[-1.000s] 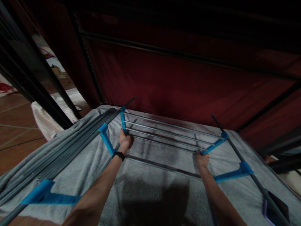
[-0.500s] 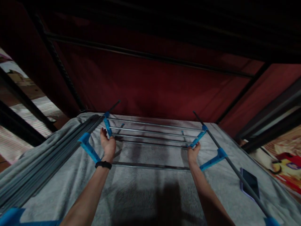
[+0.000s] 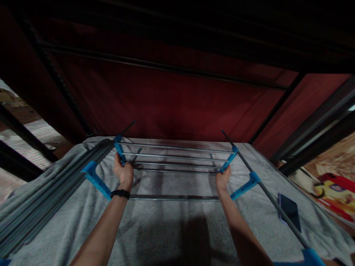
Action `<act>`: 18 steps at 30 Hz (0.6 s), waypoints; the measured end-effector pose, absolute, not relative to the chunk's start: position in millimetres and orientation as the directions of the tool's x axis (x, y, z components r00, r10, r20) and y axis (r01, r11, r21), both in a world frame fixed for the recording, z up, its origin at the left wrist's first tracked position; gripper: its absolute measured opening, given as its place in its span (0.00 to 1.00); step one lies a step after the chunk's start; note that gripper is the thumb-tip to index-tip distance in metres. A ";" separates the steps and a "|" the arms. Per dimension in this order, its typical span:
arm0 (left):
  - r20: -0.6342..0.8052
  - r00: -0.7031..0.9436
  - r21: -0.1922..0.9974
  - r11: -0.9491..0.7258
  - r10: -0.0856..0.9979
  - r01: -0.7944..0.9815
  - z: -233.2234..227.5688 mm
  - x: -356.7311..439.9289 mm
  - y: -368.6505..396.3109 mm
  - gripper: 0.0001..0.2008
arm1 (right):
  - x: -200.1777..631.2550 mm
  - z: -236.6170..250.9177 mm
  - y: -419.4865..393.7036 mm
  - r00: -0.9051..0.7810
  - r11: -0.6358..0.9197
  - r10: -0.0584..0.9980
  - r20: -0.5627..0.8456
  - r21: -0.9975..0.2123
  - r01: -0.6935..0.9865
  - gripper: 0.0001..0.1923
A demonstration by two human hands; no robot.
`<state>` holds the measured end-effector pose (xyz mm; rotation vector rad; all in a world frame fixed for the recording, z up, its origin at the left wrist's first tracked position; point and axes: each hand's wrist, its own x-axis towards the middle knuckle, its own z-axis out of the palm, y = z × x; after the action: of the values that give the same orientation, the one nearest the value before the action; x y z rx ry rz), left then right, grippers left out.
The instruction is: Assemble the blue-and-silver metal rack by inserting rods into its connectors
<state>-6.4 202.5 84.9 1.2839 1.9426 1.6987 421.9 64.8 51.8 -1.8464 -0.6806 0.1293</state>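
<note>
A rack of thin metal rods (image 3: 177,157) with blue plastic brackets at its ends lies across the grey blanket. My left hand (image 3: 124,173), with a black band at the wrist, is closed round the lower end of the left blue bracket (image 3: 119,148). On the other side my right hand (image 3: 223,178) grips the lower end of the right blue bracket (image 3: 230,159). Grey poles run through the outer ends of the brackets. Nearer to me are another blue bracket (image 3: 96,180) on the left, one more (image 3: 246,185) on the right, and a single rod (image 3: 174,198) between them.
Several grey tubes (image 3: 61,192) lie bundled along the left side. A phone (image 3: 290,210) rests on the blanket (image 3: 166,229) under the right grey pole (image 3: 273,199). Behind stands a dark red panel (image 3: 177,99) with black frame bars. A red and yellow package (image 3: 337,195) is at far right.
The fingers of my left hand have closed in round the left bracket. The view has shifted slightly, so the rack and both hands appear a little further left.
</note>
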 end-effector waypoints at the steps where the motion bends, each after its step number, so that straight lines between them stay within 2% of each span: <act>1: 0.347 -0.574 0.891 -0.068 0.741 0.450 85.8 -6.1 201.6 0.34 | 421.7 52.6 65.0 0.828 -0.234 0.509 0.234 -0.888 0.395 0.48; 6: 0.326 -0.548 0.889 -0.052 0.771 0.456 91.0 -6.8 194.8 0.34 | 423.8 57.9 62.3 0.819 -0.237 0.528 0.225 -0.886 0.397 0.46; 16: 0.272 -0.500 0.914 -0.058 0.822 0.402 99.4 -3.8 184.6 0.37 | 427.2 57.5 57.9 0.793 -0.106 0.584 0.171 -0.953 0.283 0.41; 18: 0.251 -0.508 0.916 -0.032 0.824 0.400 100.2 -3.3 181.5 0.37 | 427.5 52.9 55.2 0.778 -0.110 0.603 0.179 -0.947 0.303 0.39</act>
<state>-3.3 181.5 100.2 1.2846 1.8778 1.5558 427.5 55.2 52.9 -1.7075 -0.7174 0.2947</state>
